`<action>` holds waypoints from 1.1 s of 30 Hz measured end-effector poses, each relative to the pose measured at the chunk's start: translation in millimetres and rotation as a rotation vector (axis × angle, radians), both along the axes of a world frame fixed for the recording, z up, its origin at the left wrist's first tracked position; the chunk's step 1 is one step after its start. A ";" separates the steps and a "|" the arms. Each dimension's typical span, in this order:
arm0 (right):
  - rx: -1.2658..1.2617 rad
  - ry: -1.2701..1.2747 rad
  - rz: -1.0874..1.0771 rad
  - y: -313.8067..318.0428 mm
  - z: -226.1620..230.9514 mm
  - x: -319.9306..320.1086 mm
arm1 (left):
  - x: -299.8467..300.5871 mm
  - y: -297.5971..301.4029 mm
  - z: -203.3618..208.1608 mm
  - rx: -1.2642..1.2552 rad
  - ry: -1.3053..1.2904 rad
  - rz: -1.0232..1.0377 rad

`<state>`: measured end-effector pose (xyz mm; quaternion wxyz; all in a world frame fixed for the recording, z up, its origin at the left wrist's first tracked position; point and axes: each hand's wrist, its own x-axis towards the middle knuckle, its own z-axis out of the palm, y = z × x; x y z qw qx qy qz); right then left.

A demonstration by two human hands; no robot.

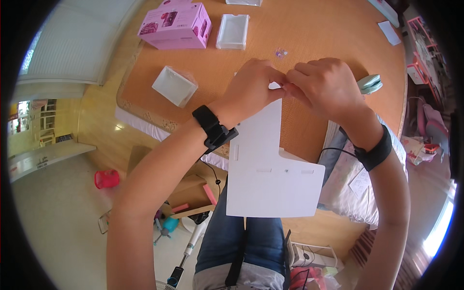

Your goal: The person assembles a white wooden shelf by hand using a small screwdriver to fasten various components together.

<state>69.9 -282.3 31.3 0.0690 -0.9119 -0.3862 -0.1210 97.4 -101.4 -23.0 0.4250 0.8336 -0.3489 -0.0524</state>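
Observation:
A flat white L-shaped panel (274, 193) with several narrow slots and a small round spot hangs in front of my lap, its narrow arm reaching up over the mat. My left hand (251, 87) is closed at the top of that arm, thumb and fingers pinched on it. Against its fingertips my right hand (326, 84) is curled, its thumb and forefinger pinched together. Whatever small thing may be between the right fingertips is hidden. Just beyond the hands lies a small clear packet (281, 53) with purplish bits.
On the orange mat (299, 130) stand a pink box (176, 24) and clear-and-white trays (233, 31), (174, 86). A pale green pouch (369, 84) lies right. Below left are an open cardboard box (191, 195) and a red basket (106, 179). A dark cable (336, 149) runs from my right wrist.

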 end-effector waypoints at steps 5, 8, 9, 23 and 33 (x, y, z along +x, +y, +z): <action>-0.046 -0.082 0.008 -1.0 7.3 -0.1 | 6.9 1.9 -6.3 -0.110 0.089 -0.068; -0.131 -0.150 0.087 -1.7 8.3 1.4 | 10.7 4.0 -0.6 -0.082 0.145 -0.112; -0.118 -0.130 0.089 -2.3 7.8 2.6 | 11.1 4.0 0.3 -0.070 0.169 -0.120; -0.209 0.122 -0.112 2.8 -2.7 1.2 | -3.3 1.2 3.0 -0.059 -0.033 0.021; -0.233 -0.050 0.097 4.8 1.8 4.8 | 1.2 8.9 0.4 -0.068 -0.145 -0.150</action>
